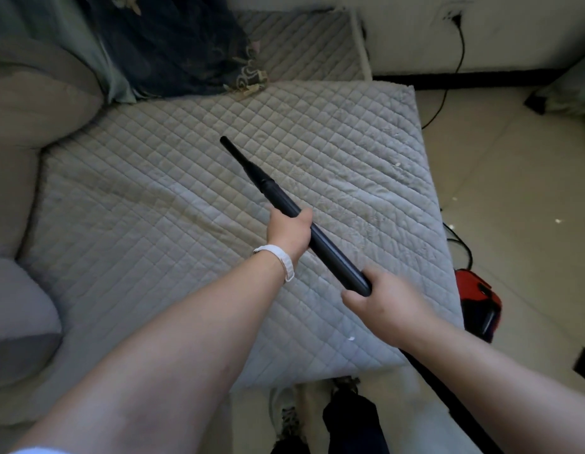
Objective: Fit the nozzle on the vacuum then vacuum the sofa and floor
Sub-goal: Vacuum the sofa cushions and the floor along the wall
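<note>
My left hand [289,229] is wrapped round the middle of the black wand [333,257], thumb on top and fingers curled beneath it. My right hand [386,306] grasps the wand's rear end, closer to my body, fingers closed under the tube and thumb lying along its near side. A white wristband [278,253] sits on the left wrist.

Ahead of the left hand the wand steps down at a collar into the narrow tapered nozzle [242,160], which is fitted on and points away from me and to the left. Its tip lies over the middle of the sofa [153,208] seat; whether it touches the quilted grey cover I cannot tell.

Behind the right hand a black hose [448,398] runs under my right forearm toward the bottom edge. To the right of that hand, past the seat's edge, the red vacuum [478,296] stands on the pale floor [514,178]. A black cord [455,60] runs across the floor beyond it and up to a wall plug [455,18]. White scraps [558,220] lie on the floor further right, and one white fleck [351,338] rests on the seat just left of my right forearm.

Beyond the nozzle a dark patterned cushion [173,44] leans at the back of the seat. Far left of my left arm is a grey armrest [22,316]. Below both arms my shoes [284,411] show at the sofa's front edge
</note>
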The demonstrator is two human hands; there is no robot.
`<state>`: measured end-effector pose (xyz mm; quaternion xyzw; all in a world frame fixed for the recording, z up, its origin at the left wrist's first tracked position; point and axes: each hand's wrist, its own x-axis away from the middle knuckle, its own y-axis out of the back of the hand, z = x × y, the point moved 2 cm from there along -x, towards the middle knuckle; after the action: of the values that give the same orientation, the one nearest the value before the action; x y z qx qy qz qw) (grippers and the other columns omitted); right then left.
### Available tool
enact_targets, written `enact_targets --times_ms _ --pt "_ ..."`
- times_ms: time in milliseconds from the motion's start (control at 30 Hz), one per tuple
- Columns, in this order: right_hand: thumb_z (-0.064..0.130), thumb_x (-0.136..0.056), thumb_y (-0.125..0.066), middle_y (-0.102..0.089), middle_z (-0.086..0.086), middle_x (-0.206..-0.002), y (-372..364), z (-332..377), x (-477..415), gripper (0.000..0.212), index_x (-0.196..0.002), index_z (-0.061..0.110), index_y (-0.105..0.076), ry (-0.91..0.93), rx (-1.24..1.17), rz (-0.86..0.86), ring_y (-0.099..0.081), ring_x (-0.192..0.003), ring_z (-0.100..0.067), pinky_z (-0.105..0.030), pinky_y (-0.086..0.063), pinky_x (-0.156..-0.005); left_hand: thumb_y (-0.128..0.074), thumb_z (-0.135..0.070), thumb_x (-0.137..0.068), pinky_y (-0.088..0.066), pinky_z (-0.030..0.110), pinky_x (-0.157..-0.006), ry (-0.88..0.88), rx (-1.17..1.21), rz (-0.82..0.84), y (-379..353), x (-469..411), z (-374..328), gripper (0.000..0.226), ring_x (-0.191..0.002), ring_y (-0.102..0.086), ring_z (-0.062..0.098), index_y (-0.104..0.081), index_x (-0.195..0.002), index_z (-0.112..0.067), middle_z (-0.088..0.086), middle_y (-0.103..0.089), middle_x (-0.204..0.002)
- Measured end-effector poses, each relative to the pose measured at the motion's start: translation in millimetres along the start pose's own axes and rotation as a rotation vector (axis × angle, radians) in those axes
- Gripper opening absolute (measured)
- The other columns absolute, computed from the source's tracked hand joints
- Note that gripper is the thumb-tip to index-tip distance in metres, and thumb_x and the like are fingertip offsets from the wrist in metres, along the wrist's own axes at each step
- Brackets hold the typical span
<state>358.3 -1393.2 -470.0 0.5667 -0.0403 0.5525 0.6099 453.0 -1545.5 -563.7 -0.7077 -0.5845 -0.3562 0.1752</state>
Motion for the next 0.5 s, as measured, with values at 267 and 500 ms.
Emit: enact_targets --times_ms 267,500 --pt "0.045 -0.086 -0.062 -0.065 0.001 -0.075 -9 -38 44 0.022 -0.101 0.028 -0.06 -0.051 -0.085 -0.059 -0.063 -0.066 -0.016 -0.033 -0.05 -0.054 -0.065 -0.039 -0.08 -0.06 0.047 -0.084 -0.017 -0.135 0.056 -25 38 19 0.053 -0.089 -0.068 0.028 -0.05 -0.121 -0.009 0.009 -0.065 -0.102" --pt "0.047 -0.082 -0.059 -0.064 0.002 -0.073 8 -102 82 0.021 -0.09 0.028 -0.056 -0.189 -0.125 -0.107 -0.063 -0.067 -0.017 -0.036 -0.054 -0.06 -0.068 -0.032 -0.085 -0.062 0.046 -0.079 -0.025 -0.144 0.189 -91 82 38 0.026 -0.084 -0.069 0.026 -0.049 -0.094 -0.017 0.011 -0.066 -0.096"
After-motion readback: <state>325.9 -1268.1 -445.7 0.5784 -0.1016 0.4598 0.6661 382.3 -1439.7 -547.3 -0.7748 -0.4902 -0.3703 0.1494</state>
